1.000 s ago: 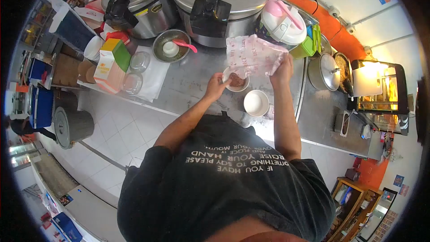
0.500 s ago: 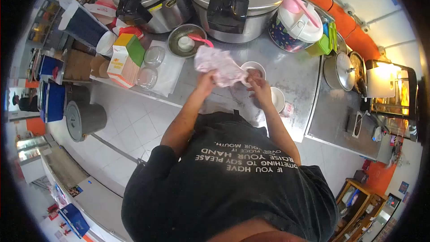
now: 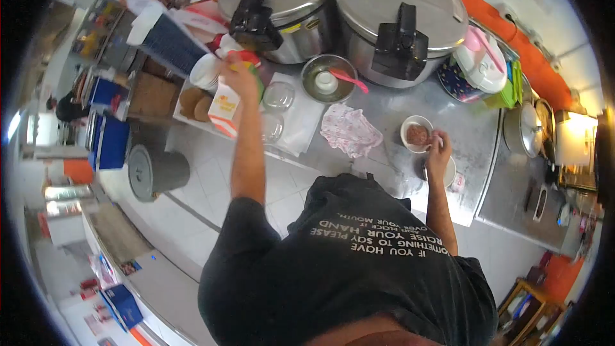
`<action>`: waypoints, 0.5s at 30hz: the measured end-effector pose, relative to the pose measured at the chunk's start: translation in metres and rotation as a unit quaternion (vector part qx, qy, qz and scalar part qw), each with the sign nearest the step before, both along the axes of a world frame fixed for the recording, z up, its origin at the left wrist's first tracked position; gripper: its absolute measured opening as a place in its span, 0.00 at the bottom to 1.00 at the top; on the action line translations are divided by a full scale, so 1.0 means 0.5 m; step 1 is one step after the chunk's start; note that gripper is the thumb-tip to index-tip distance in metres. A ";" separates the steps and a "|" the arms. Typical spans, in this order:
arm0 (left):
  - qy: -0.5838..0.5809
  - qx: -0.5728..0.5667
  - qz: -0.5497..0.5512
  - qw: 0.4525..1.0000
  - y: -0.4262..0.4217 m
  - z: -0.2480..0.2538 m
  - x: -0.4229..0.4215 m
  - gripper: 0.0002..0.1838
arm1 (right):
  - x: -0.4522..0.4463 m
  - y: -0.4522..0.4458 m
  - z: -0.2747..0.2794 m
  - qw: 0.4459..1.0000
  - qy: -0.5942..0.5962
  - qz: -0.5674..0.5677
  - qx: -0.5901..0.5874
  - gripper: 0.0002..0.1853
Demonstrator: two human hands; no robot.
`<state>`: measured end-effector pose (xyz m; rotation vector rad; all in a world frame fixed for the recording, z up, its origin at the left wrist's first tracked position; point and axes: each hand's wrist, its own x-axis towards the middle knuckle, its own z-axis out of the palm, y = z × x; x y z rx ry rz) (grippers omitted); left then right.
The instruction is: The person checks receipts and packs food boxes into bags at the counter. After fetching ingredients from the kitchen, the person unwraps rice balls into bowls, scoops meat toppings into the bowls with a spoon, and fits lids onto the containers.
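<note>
My left hand (image 3: 238,79) is stretched out over a green, white and orange carton (image 3: 224,110), close to a stack of white cups (image 3: 205,72). Its fingers are blurred, and what they touch is hard to make out. At the right rim of a small white bowl (image 3: 408,122) with reddish-brown food in it, my right hand (image 3: 438,146) is closed on the edge. A second white bowl (image 3: 450,172) sits partly behind that hand. Between my hands a pinkish patterned cloth (image 3: 349,131) lies crumpled on the steel counter (image 3: 391,106).
Two large steel cookers (image 3: 402,9) stand along the back. A metal bowl (image 3: 312,85) with a pink spoon is in front of them. Clear plastic lids (image 3: 279,95) lie beside the carton. A lidded pot (image 3: 522,129) is at the right, and a grey bin (image 3: 157,173) stands on the floor.
The cloth has left both hands and now lies on the counter. My left hand has moved left over the carton; my right hand has gone to the bowl. The view has shifted.
</note>
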<state>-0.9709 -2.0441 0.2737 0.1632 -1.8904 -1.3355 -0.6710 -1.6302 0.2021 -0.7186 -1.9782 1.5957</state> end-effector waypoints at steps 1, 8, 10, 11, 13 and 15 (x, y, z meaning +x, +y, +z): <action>0.016 -0.029 0.007 0.999 -0.028 0.027 -0.047 0.18 | 0.018 -0.012 0.018 0.995 0.079 -0.044 0.032 0.13; 0.100 0.078 -0.213 0.969 0.120 0.159 0.078 0.15 | 0.295 0.170 -0.035 0.793 -0.327 -0.413 0.304 0.22; 0.090 -0.013 -0.221 0.971 0.155 0.072 0.101 0.14 | 0.423 0.246 -0.161 0.828 -0.443 -0.290 0.187 0.36; 0.111 -0.004 -0.271 0.956 0.189 0.047 0.119 0.13 | 0.463 0.257 -0.220 0.855 -0.433 -0.220 0.184 0.41; 0.114 0.016 -0.350 0.930 0.270 0.036 0.183 0.13 | 0.484 0.244 -0.237 0.870 -0.413 -0.152 0.222 0.49; 0.078 0.048 -0.421 0.902 0.349 0.032 0.234 0.10 | 0.436 0.223 -0.226 0.860 -0.406 -0.154 0.267 0.52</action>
